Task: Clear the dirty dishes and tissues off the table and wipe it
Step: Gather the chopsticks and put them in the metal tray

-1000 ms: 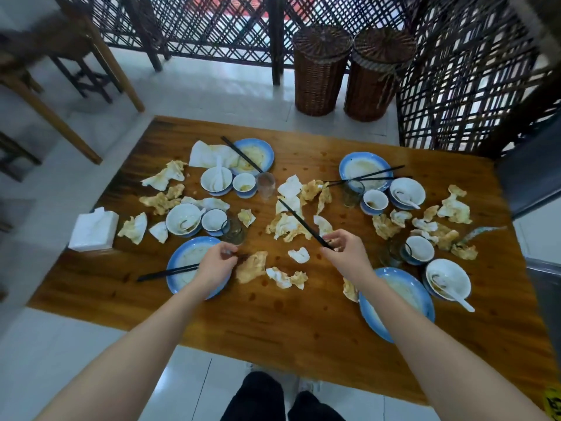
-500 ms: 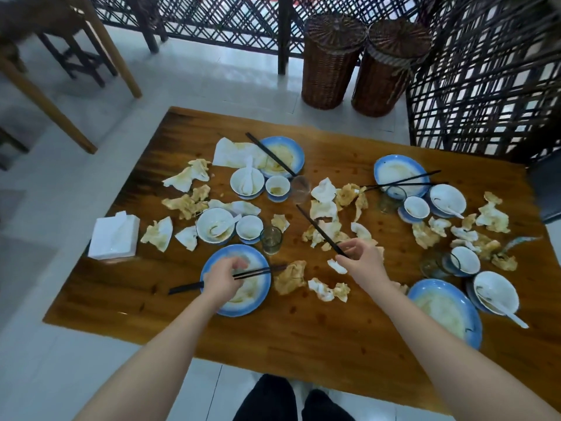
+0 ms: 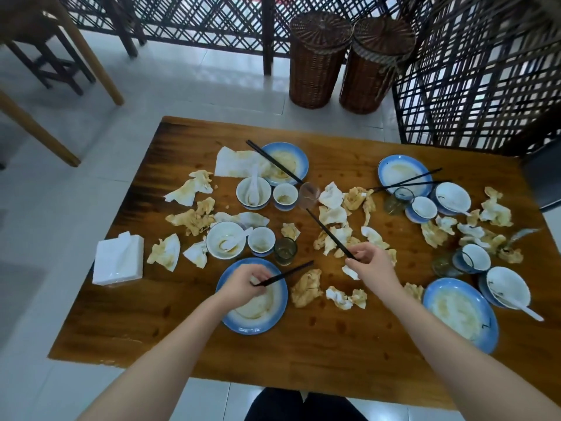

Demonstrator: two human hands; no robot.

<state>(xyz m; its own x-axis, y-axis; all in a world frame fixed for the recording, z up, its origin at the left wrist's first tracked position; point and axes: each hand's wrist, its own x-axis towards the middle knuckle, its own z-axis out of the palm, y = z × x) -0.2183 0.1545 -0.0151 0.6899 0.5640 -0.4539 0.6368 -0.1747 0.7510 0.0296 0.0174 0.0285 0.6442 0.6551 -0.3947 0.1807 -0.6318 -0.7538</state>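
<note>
Pinching dark chopsticks (image 3: pixel 285 273) in the left hand (image 3: pixel 243 284), tips aiming rightward toward the right hand (image 3: pixel 372 265). Gripping a second pair (image 3: pixel 329 233) there, slanting away and leftward over soiled tissues (image 3: pixel 334 215) on the worktop (image 3: pixel 303 354).

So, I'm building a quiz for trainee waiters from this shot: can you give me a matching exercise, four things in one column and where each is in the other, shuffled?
1 left hand
2 right hand
3 tissue pack
4 wicker baskets

A on the floor beyond the table
B over a blue-rimmed plate, pinching chopsticks
C near the table's left edge
D over crumpled tissues, gripping other chopsticks

Pairs: 1-B, 2-D, 3-C, 4-A.
</note>
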